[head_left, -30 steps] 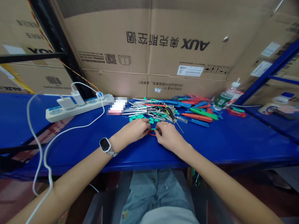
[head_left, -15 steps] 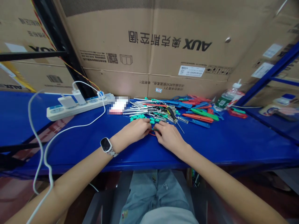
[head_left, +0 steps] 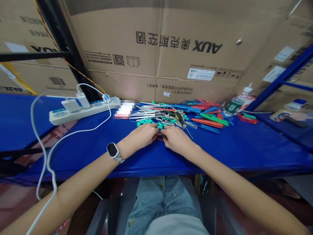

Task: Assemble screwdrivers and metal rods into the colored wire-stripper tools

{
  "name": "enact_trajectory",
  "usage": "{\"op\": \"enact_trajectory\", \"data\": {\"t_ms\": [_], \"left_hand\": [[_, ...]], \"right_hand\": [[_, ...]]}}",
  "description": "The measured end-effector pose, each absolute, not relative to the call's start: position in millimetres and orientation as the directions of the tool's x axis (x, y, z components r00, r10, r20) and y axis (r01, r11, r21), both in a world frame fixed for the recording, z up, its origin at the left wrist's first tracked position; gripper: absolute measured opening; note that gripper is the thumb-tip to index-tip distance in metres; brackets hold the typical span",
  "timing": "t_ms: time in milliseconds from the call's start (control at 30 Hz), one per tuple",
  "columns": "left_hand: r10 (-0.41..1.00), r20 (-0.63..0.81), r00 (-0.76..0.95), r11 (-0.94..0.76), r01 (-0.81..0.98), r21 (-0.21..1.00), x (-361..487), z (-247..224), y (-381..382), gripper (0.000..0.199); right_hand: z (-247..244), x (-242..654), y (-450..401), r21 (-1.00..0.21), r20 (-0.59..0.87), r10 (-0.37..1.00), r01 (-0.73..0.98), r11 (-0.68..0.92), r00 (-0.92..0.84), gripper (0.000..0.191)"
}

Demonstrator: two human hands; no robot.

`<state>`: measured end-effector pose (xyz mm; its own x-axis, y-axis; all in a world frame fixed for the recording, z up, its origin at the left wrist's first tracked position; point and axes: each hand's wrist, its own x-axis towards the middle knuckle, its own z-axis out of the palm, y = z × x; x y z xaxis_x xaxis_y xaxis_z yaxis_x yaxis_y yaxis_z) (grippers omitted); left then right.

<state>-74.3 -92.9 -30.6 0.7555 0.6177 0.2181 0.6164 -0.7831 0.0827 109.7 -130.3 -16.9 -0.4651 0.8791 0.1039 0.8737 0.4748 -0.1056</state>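
Observation:
My left hand [head_left: 148, 134] and my right hand [head_left: 173, 136] meet at the middle of the blue table [head_left: 144, 160], fingers closed together. A small red piece [head_left: 159, 139] shows between them, mostly covered by the fingers; what each hand grips is hidden. Just beyond lie metal rods [head_left: 144, 115] and small green pieces [head_left: 142, 122]. A black and yellow screwdriver [head_left: 180, 118] rests on that pile, its tip toward me. To its right is a heap of flat blue, red and green plastic pieces [head_left: 212, 120].
A white power strip [head_left: 81, 112] with plugs and a looping white cable [head_left: 80, 132] lies at the left. A plastic bottle [head_left: 233, 105] stands at the back right. Large cardboard [head_left: 156, 70] rises behind the table, between metal frame posts.
Both hands stay at nearly the same spot. My right hand's fingers have turned a little more downward, and less of the red piece shows between the hands.

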Motion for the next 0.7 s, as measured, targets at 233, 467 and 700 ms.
{"op": "enact_trajectory", "data": {"t_ms": [233, 467, 700], "left_hand": [[0.579, 0.26, 0.773, -0.809, 0.583, 0.07, -78, -36, -90, 0.021], [0.536, 0.263, 0.802, -0.838, 0.543, 0.052, -89, -29, -88, 0.024], [0.489, 0.249, 0.836, -0.871, 0.483, 0.09, -96, -24, -88, 0.028]], "right_hand": [[-43, 147, -138, -0.251, 0.359, 0.805, 0.782, 0.571, -0.472, 0.03], [-47, 152, -131, -0.402, 0.324, 0.829, 0.726, 0.557, -0.457, 0.037], [-52, 156, -130, -0.333, 0.379, 0.77, 0.7, 0.632, -0.514, 0.028]]}}
